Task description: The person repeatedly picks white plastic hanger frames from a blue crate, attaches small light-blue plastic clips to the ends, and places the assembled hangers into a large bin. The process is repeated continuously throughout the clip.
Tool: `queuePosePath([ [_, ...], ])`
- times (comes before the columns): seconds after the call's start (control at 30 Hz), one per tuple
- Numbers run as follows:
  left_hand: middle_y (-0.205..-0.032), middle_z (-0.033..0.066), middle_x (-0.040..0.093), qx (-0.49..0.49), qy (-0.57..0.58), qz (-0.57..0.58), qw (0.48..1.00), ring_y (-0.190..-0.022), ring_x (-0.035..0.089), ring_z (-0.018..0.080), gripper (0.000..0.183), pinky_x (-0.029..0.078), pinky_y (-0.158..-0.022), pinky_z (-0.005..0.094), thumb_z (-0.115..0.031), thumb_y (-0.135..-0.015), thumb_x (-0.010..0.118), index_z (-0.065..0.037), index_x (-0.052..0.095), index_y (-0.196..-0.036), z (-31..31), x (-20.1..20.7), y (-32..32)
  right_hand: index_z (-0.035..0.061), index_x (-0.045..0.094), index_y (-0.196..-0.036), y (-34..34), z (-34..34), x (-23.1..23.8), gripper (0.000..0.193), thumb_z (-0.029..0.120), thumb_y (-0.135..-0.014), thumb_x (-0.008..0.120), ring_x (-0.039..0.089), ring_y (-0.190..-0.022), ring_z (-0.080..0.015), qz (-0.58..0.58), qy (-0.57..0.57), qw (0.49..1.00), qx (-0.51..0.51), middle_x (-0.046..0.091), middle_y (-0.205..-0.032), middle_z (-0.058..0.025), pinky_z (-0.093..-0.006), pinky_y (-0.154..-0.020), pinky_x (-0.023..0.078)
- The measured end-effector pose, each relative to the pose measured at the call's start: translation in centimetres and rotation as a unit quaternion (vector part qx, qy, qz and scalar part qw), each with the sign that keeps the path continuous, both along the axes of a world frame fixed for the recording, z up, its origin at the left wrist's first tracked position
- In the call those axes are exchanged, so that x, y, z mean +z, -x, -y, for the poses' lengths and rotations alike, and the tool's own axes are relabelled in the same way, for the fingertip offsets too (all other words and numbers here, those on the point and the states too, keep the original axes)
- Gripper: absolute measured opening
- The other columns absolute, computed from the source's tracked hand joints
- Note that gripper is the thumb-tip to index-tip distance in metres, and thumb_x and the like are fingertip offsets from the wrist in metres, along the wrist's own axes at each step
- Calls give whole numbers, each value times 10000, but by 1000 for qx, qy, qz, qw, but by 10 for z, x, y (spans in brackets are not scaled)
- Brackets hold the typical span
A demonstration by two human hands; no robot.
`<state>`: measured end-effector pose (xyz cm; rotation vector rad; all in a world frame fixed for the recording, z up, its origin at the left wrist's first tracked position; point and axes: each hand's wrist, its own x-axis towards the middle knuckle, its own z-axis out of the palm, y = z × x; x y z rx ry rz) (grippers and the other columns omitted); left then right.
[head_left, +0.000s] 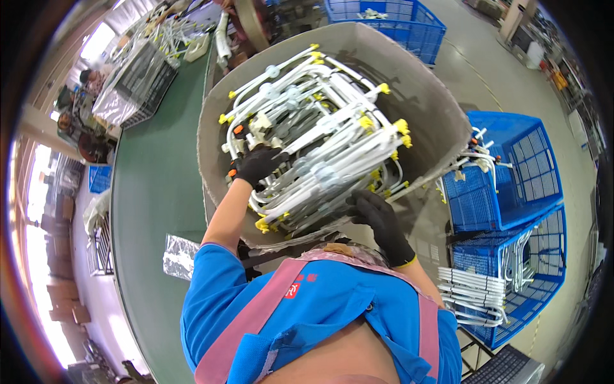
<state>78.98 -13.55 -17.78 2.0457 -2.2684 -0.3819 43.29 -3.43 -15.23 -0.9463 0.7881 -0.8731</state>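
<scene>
A thick bundle of white bent tubes [320, 137] with yellow end caps lies on a large grey cardboard sheet [422, 109] held up in front of me. My left hand [257, 164], in a black glove, grips the bundle at its left side. My right hand [382, 221], also black-gloved, holds the bundle's lower right edge against the cardboard. Both forearms rise from my blue shirt and pink apron at the bottom.
A green conveyor belt [157, 185] runs along the left, with a wire basket [137, 83] of tubes at its far end. Blue plastic crates [511, 185] holding more white tubes [473, 294] stand stacked at the right. Another blue crate [396, 19] sits at the top. A foil-like bag [179, 255] lies on the belt.
</scene>
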Motion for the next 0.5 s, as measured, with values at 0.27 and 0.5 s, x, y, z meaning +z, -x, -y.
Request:
queuePosePath([
  [0.27, -1125, 106, 615, -336, 76, -283, 895, -1075, 546, 310, 247, 393, -943, 446, -194, -836, 659, -93, 655, -1061, -42, 84, 275, 34, 633, -1060, 157, -74, -92, 290, 264, -889, 593, 655, -876, -194, -435, 148, 888, 5, 678, -970, -85, -330, -756, 503],
  [0.5, -938, 116, 635, -769, -242, -349, 478, -921, 598, 305, 238, 454, -813, 447, -297, -878, 567, -119, 668, -999, -259, 84, 591, 78, 683, -930, 275, -116, -187, 296, 335, -813, 596, 654, -907, -296, -714, 63, 697, -20, 684, -953, -141, -404, -787, 514],
])
